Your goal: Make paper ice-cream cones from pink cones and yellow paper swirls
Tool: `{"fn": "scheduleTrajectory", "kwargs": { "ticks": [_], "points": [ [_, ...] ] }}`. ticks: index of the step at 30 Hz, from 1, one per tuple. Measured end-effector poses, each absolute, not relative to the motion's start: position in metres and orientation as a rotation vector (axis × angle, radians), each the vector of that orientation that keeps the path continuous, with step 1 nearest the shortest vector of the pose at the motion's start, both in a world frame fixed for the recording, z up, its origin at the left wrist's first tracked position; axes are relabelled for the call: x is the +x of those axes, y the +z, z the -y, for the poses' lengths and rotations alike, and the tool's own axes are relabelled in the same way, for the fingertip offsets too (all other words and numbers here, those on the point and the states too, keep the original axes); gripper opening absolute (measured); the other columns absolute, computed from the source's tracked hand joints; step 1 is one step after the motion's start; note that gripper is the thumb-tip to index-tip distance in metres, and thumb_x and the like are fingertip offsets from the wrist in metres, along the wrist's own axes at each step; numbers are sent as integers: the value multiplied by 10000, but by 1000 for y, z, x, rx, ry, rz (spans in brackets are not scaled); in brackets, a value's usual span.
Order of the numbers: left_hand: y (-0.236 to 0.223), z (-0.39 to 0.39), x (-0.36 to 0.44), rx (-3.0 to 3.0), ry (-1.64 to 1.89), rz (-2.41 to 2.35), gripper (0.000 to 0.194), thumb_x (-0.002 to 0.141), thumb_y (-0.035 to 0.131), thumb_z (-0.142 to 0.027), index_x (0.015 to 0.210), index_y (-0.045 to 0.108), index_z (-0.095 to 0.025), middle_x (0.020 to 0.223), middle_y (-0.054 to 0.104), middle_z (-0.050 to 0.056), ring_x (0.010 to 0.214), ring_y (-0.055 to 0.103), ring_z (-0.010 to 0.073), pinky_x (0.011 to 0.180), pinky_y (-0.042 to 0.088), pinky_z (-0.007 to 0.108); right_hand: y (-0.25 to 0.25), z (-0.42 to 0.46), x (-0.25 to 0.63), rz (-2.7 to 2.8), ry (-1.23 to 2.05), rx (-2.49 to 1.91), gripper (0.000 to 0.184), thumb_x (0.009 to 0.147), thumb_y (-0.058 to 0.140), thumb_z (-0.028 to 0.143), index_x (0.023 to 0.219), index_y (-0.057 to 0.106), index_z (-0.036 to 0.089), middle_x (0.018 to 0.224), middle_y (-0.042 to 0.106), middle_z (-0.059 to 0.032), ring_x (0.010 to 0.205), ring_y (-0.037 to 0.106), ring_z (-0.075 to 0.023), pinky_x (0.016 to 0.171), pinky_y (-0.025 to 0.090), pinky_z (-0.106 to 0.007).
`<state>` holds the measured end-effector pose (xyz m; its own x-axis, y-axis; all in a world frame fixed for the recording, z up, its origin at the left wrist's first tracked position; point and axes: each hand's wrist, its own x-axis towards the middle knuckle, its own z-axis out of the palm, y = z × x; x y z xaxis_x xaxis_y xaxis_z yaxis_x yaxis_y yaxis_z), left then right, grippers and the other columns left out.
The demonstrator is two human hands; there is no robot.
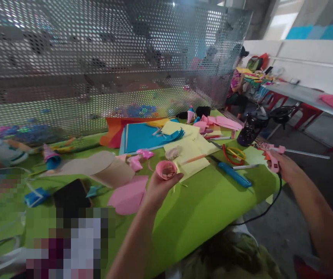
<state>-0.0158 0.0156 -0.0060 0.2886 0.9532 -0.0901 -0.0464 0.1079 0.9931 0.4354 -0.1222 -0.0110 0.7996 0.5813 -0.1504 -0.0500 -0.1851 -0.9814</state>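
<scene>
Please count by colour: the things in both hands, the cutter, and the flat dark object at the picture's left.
Pink: 2 (pink rolled-paper cup in left hand, pink plastic glue gun in right hand)
Blue: 1 (blue plastic cutter)
Black: 1 (black flat rectangular object)
Total: 4

Here we're looking from the wearer's head, forward and down over the green bench; left hand fairly near, mid-view, right hand off toward the edge, mesh screen beyond the left hand.
</scene>
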Motion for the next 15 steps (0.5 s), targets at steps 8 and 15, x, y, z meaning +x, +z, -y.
{"fn": "scheduleTrajectory", "kwargs": {
  "ticks": [8, 15],
  "points": [
    [-5, -14, -16, 1202, 954, -1009, 482, 564, 1001, -296, 916, 702, -161, 839, 730, 17, 814, 675, 184, 783, 565, 301, -16, 125, 436, 544, 685, -1738, 360, 921, 771, 529, 819, 756, 185, 701, 732, -96, 553, 594, -181, 545, 453, -325],
    [-4, -16, -18, 1211, 999, -1005, 434, 600, 986, -295, 890, 689, -168, 806, 700, 2, 770, 640, 162, 735, 545, 277, -5, 124, 437, 702, 707, -1854, 555, 982, 605, 686, 771, 709, 183, 689, 730, -107, 566, 649, -186, 583, 495, -309]
  ]
}}
